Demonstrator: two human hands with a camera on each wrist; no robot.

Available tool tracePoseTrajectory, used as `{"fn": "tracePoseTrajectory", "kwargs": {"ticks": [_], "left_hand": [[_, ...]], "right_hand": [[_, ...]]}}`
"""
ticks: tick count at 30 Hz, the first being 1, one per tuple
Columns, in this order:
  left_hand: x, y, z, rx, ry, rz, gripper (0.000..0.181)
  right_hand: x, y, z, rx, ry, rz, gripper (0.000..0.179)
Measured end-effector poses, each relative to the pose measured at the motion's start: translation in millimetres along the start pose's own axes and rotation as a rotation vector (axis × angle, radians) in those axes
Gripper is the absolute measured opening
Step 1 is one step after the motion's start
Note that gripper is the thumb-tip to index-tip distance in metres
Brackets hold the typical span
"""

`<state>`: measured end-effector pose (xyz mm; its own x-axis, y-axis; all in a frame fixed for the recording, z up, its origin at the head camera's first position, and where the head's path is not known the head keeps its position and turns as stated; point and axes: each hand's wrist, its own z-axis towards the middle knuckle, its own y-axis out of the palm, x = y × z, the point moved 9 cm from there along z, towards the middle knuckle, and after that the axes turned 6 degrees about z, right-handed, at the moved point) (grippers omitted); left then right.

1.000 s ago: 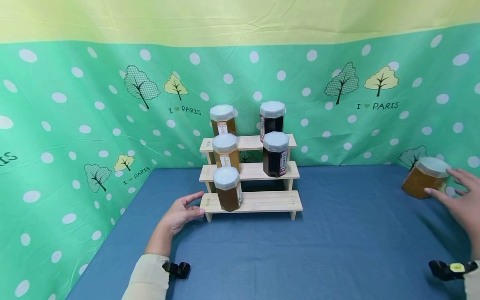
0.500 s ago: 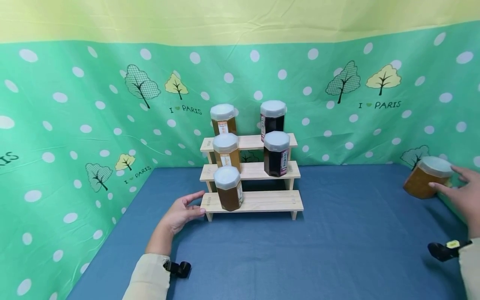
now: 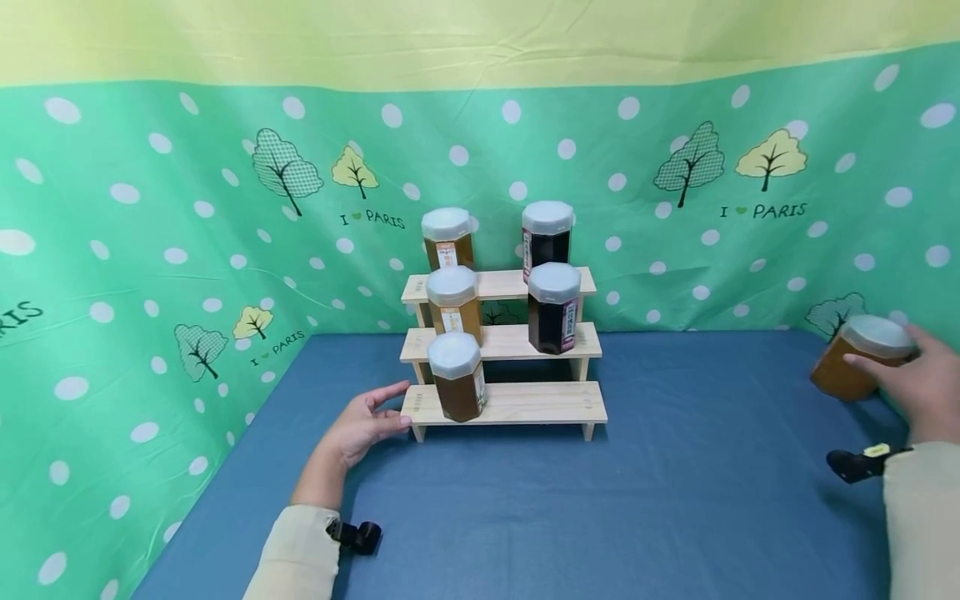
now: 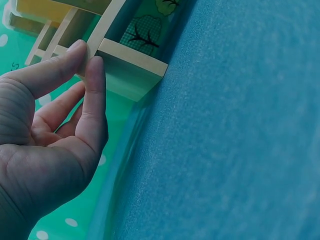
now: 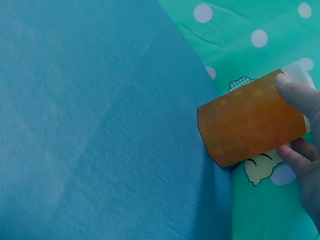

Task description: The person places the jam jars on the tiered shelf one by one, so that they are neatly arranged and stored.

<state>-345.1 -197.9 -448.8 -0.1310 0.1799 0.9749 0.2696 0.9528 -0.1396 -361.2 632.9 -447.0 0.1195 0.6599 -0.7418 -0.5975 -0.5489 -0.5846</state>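
Observation:
On the right in the head view, my right hand (image 3: 926,383) grips an amber-filled jar (image 3: 847,367) with a whitish lid. The jar tilts, and in the right wrist view my thumb and fingers hold the amber jar (image 5: 252,120) near its lid end. My left hand (image 3: 363,429) pinches the left end of the lowest step of a three-step wooden stand (image 3: 540,404). Thumb and finger meet at the board's edge in the left wrist view. Near that hand, a brown jar (image 3: 459,392) stands on the lowest step.
An amber jar (image 3: 468,315) and a dark jar (image 3: 546,321) stand on the middle step. Another amber jar (image 3: 461,250) and dark jar (image 3: 553,244) occupy the top step. Blue cloth (image 3: 675,483) covers the table; a green dotted curtain (image 3: 570,125) hangs behind and at the sides.
My right hand and forearm have swung, the wrist moving up and left, while the held jar shifts slightly right. My left hand keeps its place on the stand.

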Motion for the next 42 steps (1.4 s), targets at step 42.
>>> {"fn": "tracePoseTrajectory", "kwargs": {"ticks": [42], "left_hand": [[-0.1, -0.5, -1.9, 0.024, -0.009, 0.008, 0.071]], "right_hand": [[-114, 7, -91.7, 0.022, 0.179, 0.034, 0.08]]}}
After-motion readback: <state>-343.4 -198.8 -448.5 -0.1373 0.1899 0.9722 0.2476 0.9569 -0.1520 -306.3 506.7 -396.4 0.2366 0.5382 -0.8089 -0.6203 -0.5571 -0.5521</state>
